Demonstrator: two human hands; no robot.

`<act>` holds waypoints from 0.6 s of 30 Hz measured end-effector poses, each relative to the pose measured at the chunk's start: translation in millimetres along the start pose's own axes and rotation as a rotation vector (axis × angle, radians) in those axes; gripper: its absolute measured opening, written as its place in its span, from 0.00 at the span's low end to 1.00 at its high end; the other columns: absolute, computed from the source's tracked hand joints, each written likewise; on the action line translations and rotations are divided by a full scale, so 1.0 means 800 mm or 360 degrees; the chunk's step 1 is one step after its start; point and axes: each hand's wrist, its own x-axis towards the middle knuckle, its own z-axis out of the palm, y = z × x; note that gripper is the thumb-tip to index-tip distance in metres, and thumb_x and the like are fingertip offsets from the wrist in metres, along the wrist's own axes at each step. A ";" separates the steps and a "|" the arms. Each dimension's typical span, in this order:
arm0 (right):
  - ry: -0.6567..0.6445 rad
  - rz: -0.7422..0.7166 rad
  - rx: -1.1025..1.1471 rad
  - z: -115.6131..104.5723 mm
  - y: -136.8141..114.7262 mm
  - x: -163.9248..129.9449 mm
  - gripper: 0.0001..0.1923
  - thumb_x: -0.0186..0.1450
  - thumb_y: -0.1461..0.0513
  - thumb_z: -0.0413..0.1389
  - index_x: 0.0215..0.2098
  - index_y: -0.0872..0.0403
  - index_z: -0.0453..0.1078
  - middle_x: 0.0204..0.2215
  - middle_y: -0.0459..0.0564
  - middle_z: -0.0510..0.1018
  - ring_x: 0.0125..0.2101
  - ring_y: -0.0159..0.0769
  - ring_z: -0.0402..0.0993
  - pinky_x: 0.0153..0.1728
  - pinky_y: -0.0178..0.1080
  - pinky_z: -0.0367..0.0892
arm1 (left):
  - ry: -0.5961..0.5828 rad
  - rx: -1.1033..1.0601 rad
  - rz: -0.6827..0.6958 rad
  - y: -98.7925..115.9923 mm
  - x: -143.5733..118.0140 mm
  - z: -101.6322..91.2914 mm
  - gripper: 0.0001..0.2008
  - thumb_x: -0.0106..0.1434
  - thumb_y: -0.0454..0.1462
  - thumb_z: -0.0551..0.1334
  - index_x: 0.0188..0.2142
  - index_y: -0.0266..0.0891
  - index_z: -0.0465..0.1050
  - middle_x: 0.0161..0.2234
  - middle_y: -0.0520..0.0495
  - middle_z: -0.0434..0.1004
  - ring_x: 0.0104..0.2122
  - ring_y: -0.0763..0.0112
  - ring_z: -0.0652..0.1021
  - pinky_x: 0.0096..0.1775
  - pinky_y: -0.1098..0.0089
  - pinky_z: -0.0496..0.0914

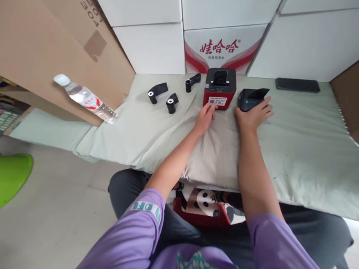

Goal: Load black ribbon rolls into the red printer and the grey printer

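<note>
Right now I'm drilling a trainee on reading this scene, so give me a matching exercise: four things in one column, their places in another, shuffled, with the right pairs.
Things:
1. red printer
2. water bottle
3. black phone
4. dark printer

Places:
A. lying at the cloth's left edge, against the brown cardboard
B. flat at the far right, by the white boxes
C. under the right hand's fingers
D. at the left hand's fingertips, in front of the red-and-white carton

Pairs: 1-D, 2-A, 3-B, 4-C
</note>
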 end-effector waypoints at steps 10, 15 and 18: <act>0.0236 -0.0432 0.0397 -0.015 -0.020 -0.033 0.46 0.64 0.55 0.59 0.75 0.52 0.44 0.66 0.70 0.58 0.69 0.70 0.58 0.67 0.82 0.51 | 0.1602 0.0567 0.0452 0.038 0.009 -0.216 0.06 0.73 0.29 0.58 0.44 0.40 0.69 0.43 0.48 0.77 0.46 0.70 0.81 0.51 0.71 0.73; 0.0238 -0.0450 0.0566 -0.013 -0.020 -0.038 0.36 0.65 0.59 0.56 0.69 0.53 0.55 0.57 0.66 0.64 0.64 0.65 0.64 0.66 0.77 0.58 | 0.1661 0.0809 -0.0049 0.025 0.023 -0.294 0.17 0.66 0.26 0.65 0.51 0.39 0.66 0.53 0.42 0.78 0.54 0.66 0.81 0.60 0.67 0.73; 0.0321 -0.0377 0.0592 -0.006 -0.013 -0.029 0.32 0.63 0.62 0.54 0.66 0.51 0.58 0.54 0.62 0.65 0.63 0.63 0.66 0.65 0.77 0.60 | 0.1570 0.0865 -0.0164 0.015 0.027 -0.300 0.21 0.66 0.27 0.66 0.56 0.38 0.65 0.59 0.37 0.78 0.59 0.63 0.80 0.64 0.64 0.72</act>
